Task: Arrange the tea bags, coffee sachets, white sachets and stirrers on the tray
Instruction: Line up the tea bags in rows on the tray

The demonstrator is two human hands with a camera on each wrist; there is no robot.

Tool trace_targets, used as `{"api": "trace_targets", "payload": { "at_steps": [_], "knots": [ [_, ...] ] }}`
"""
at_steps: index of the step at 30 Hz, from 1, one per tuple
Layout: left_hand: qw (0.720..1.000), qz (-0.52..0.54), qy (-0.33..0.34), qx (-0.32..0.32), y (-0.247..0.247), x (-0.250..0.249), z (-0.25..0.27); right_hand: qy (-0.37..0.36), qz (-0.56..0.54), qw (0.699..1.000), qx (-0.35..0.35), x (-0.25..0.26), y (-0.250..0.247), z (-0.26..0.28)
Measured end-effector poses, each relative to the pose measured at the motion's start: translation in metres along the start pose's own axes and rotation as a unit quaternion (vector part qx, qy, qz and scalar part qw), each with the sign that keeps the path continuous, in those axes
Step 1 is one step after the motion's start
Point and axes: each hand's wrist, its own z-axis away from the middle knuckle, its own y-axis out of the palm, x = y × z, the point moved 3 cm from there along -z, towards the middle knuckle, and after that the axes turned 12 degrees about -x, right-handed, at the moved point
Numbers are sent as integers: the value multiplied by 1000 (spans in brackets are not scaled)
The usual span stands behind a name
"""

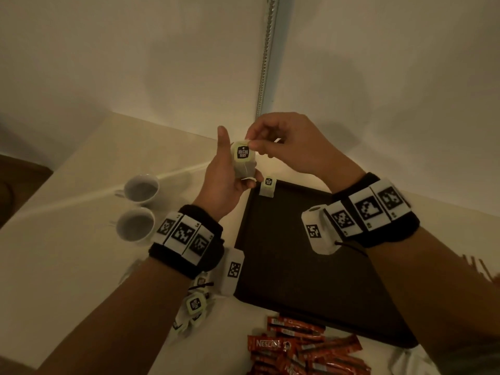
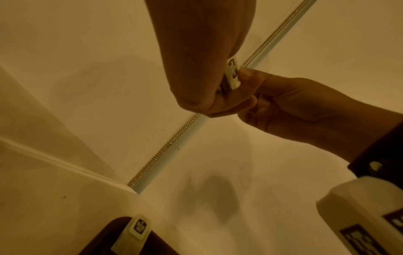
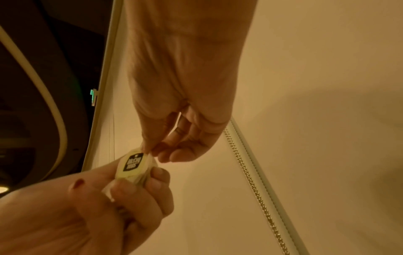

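Red coffee sachets (image 1: 305, 350) nearest on pale table (image 1: 67, 266), loose tea bags (image 1: 193, 307) beside; dark tray (image 1: 297, 280) beyond, one tea bag (image 1: 267, 186) at far corner; above it left hand (image 1: 227, 171) grips raised tea bag (image 1: 243, 161), right hand (image 1: 286, 144) pinches its top; two cups (image 1: 138, 207) left; cream walls behind

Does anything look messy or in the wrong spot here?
Yes, a bit. The tea bag on the tray hangs over its far edge. The coffee sachets lie in a jumbled heap on the table, not on the tray. Nothing looks spilled or torn.
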Motion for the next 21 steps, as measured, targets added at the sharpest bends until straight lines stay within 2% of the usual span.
{"api": "trace_targets", "payload": {
  "at_steps": [5, 9, 13, 21],
  "knots": [
    [999, 14, 19, 37, -1, -14, 7, 6, -21, 999, -41, 15, -13, 0],
    [998, 45, 35, 2, -1, -19, 9, -42, 4, 995, -92, 29, -23, -5],
    [993, 114, 39, 17, 0, -24, 12, -40, 67, 995, -68, 37, -29, -6],
    [968, 249, -1, 38, 9, -23, 16, -80, 168, 981, -48, 41, -30, -2]
  ]
}}
